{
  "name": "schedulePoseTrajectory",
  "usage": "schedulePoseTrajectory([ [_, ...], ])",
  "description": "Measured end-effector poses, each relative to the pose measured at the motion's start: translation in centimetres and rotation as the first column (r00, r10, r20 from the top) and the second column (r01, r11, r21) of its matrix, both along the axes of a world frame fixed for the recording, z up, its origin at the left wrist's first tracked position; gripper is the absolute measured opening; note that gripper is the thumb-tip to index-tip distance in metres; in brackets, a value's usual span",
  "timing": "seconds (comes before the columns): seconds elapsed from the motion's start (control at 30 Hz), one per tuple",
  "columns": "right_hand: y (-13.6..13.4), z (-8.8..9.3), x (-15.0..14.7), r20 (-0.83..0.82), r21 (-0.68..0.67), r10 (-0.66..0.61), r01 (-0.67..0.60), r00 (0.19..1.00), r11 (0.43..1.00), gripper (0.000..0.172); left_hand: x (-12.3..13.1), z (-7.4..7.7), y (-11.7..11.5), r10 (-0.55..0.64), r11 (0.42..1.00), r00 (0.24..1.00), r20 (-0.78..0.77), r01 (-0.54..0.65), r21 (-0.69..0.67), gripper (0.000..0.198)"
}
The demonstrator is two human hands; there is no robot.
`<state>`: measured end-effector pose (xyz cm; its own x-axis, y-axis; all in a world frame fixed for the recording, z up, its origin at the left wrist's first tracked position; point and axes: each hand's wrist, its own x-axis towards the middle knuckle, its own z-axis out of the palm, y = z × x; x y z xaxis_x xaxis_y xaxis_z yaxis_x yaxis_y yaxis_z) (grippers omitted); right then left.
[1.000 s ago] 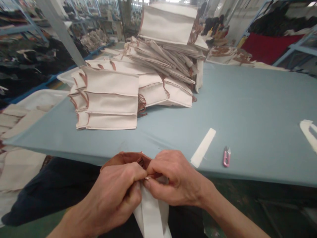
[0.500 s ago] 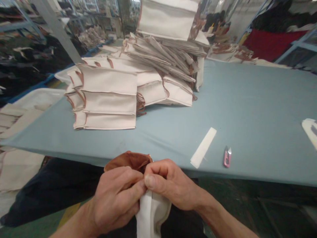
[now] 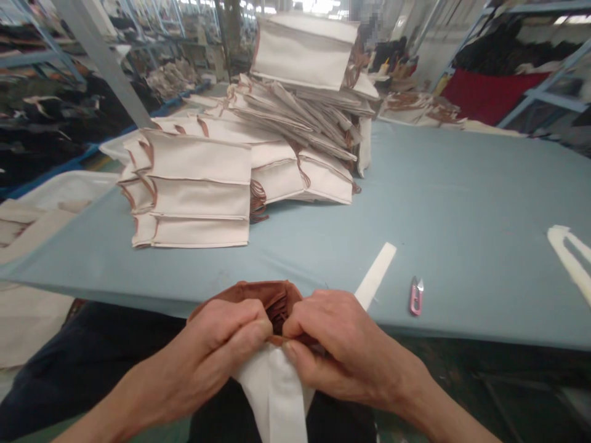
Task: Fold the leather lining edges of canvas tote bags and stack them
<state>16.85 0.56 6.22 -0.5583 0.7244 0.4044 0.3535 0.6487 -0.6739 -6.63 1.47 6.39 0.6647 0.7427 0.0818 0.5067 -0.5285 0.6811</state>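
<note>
Both hands meet just below the near edge of the blue table (image 3: 462,203). My left hand (image 3: 217,351) and my right hand (image 3: 344,347) pinch the brown-lined top of a cream fabric bag (image 3: 272,394). The brown lining (image 3: 272,298) bulges up between my thumbs, and the cream body hangs down over my lap. Each hand's fingers are closed on the cloth.
Stacks of folded cream bags with brown trim (image 3: 194,191) fill the table's left and back. A white strip (image 3: 376,274) and a pink thread snip (image 3: 416,295) lie to the right of my hands. A white looped piece (image 3: 570,258) sits at the far right. Racks of fabric stand behind.
My hands have spread slightly apart, and more of the brown lining shows between my thumbs. The bag's top has opened wider than before.
</note>
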Motion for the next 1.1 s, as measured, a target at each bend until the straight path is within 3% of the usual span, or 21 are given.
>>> schedulePoseTrajectory([
  [0.1,-0.1,-0.2,0.0,0.022,0.027,-0.002,0.002,1.000,1.000,0.018,-0.1,-0.1,0.4,-0.169,0.967,0.985,-0.032,0.172,0.187,0.035],
  [0.2,-0.1,-0.7,-0.3,-0.016,-0.022,0.002,-0.002,1.000,1.000,0.018,-0.6,-0.2,0.4,-0.215,0.919,0.976,-0.022,0.210,0.333,0.032],
  [0.3,-0.1,-0.8,-0.4,-0.022,-0.037,0.030,-0.031,0.999,0.999,0.018,-1.2,0.4,0.5,-0.232,0.967,0.972,0.033,0.227,0.118,0.026],
  [0.4,-0.1,-0.6,-0.5,-0.006,-0.016,0.060,-0.060,0.998,0.998,0.019,-1.3,1.3,0.6,-0.201,0.975,0.979,0.044,0.204,-0.084,0.029],
  [0.6,-0.6,0.1,-0.5,-0.014,0.013,0.067,-0.067,0.998,0.998,0.027,0.5,1.6,0.7,-0.144,0.986,0.985,0.093,0.151,-0.070,0.043],
  [0.7,-1.0,0.1,-0.4,-0.020,-0.012,0.083,-0.083,0.996,0.996,0.030,1.2,0.8,0.8,-0.157,0.932,0.955,0.252,0.228,-0.282,0.051],
  [0.8,-1.1,-0.1,-0.1,-0.031,-0.054,0.087,-0.089,0.996,0.995,0.031,1.1,-0.4,0.6,-0.080,0.853,0.937,0.341,0.241,-0.462,0.057],
  [0.97,-0.9,-0.5,0.1,-0.040,-0.207,0.087,-0.094,0.995,0.974,0.027,-0.2,-1.6,-0.2,-0.052,0.880,0.943,0.328,0.198,-0.431,0.051],
  [1.1,-1.0,-0.7,0.2,0.085,-0.189,0.067,-0.050,0.994,0.981,0.022,-1.0,-2.2,-0.6,-0.101,0.960,0.964,0.245,0.159,-0.229,0.046],
])
